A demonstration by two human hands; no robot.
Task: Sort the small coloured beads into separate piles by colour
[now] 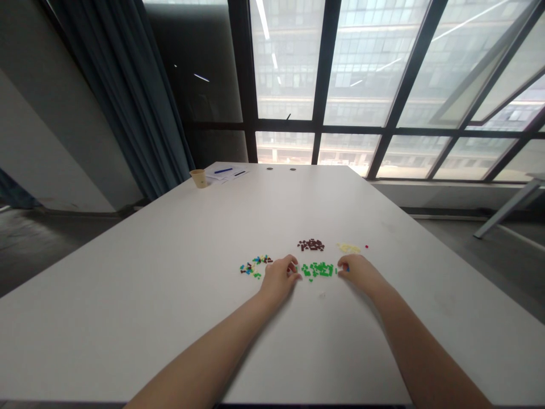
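Observation:
A pile of small green building bricks lies on the white table between my two hands. At its left edge is my left hand, fingers curved and thumb apart from them. My right hand curves at the right edge of the same pile, thumb and fingertips apart. Some blue bricks show beneath its palm, partly hidden by the fingers. Left of my left hand lies a mixed pile of bricks in blue, green, yellow and brown, partly covered by that hand.
Behind the green pile are dark brown bricks and pale yellow bricks, with one red brick beside them. A small whitish piece lies nearer me. A paper cup, papers and pens are at the table's far left.

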